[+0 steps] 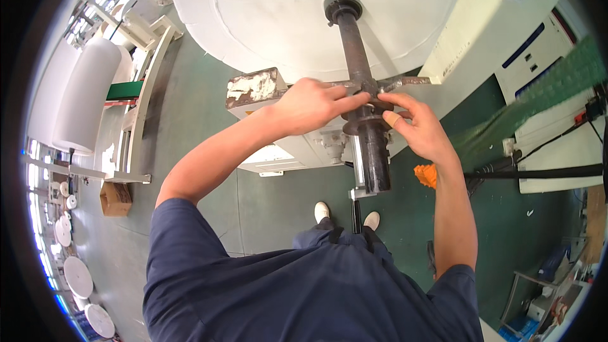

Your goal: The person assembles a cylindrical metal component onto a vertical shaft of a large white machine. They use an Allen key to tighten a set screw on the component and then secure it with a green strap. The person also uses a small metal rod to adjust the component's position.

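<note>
A dark steel shaft (357, 54) runs toward me from the core of a huge white roll (272, 19). It passes through a dark clamp with a round flange (359, 128), and its thick slotted end (378, 171) points at my body. From the left, my left hand (310, 106) reaches over the clamp, fingers stretched out and the index tip touching its top. My right hand (421, 128) is at the clamp's right side, thumb and fingers apart, fingertips against the metal. A tan band wraps the right thumb. What lies beneath the left fingers is hidden.
A bright rod with a black handle (356, 215) hangs below the shaft, near my shoes. Green netting (538, 95) and an orange bundle (426, 176) lie right, beside a black bar (538, 173). White rolls (88, 95) rest on a frame at left, above a cardboard box (116, 199).
</note>
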### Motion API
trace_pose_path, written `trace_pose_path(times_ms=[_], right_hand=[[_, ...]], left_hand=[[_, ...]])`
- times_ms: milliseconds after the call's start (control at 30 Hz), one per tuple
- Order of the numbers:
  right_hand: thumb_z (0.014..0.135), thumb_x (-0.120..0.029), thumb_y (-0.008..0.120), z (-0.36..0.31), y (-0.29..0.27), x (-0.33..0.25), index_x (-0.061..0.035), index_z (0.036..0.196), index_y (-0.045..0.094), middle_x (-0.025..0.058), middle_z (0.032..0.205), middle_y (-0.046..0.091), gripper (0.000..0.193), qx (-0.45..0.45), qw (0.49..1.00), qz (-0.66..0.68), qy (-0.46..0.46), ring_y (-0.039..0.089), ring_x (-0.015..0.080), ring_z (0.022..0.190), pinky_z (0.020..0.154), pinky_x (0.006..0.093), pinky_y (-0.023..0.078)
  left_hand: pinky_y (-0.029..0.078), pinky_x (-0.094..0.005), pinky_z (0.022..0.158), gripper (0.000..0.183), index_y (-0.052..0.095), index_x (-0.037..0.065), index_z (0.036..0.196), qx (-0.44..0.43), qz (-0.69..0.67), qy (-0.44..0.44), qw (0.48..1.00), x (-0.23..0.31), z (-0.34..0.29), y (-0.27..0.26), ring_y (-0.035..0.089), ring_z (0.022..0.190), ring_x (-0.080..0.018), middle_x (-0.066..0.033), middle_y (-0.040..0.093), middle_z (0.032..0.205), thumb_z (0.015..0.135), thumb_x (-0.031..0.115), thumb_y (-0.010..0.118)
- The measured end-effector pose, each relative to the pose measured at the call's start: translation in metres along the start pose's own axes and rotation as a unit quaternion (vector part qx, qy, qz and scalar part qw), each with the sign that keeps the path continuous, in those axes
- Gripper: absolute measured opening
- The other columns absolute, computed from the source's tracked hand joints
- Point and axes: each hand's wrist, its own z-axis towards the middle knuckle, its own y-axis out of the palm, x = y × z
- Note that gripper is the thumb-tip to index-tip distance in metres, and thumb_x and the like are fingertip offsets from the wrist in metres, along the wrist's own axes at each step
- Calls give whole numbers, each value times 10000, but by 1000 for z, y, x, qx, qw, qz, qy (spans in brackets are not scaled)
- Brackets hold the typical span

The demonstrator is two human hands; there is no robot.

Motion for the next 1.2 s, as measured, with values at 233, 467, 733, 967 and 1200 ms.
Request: trace_pose_path(times_ms=[233, 467, 733, 967, 1200], right_hand=[[1000, -122, 539, 0, -7, 15, 5, 1338, 571, 105, 1252, 626, 363, -8, 999, 43, -5, 592, 181, 1124, 927, 322, 486], [989, -64, 482, -18, -20, 20, 33, 1332, 562, 122, 1284, 628, 365, 96, 990, 101, -16, 594, 196, 1185, 1018, 326, 450], [961, -109, 521, -51, -44, 30, 43, 1293, 587, 147, 1092, 698, 370, 233, 968, 92, -3, 644, 182, 1062, 910, 305, 491], [960, -88, 509, -57, -48, 37, 48, 1281, 596, 138, 1198, 663, 360, 221, 969, 113, 10, 652, 220, 1097, 891, 320, 515], [964, -83, 506, -52, -47, 39, 51, 1269, 602, 138, 1243, 644, 347, 198, 972, 123, 23, 653, 225, 1089, 880, 327, 524]], left_hand=[[532, -413, 634, 374, 629, 38, 1148, -43, -160, -42, 985, 68, 2, -21, 638, 687, -282, -87, 607, 781, 790, 132, 681], [539, -416, 634, 117, 614, 66, 872, -93, 5, 40, 995, 67, 77, 11, 667, 710, -275, -89, 651, 792, 803, 151, 655], [539, -423, 773, 213, 673, 39, 995, -55, -81, -173, 980, 2, 117, 28, 664, 870, -321, -136, 672, 931, 833, 158, 604], [474, -434, 948, 279, 691, 72, 1109, 6, -95, -228, 969, -33, 37, 35, 587, 1096, -340, -171, 640, 1164, 888, 189, 566], [423, -467, 1033, 385, 581, -38, 1270, 68, -7, -211, 975, 45, -15, 11, 536, 1225, -391, -208, 594, 1300, 940, 161, 573]])
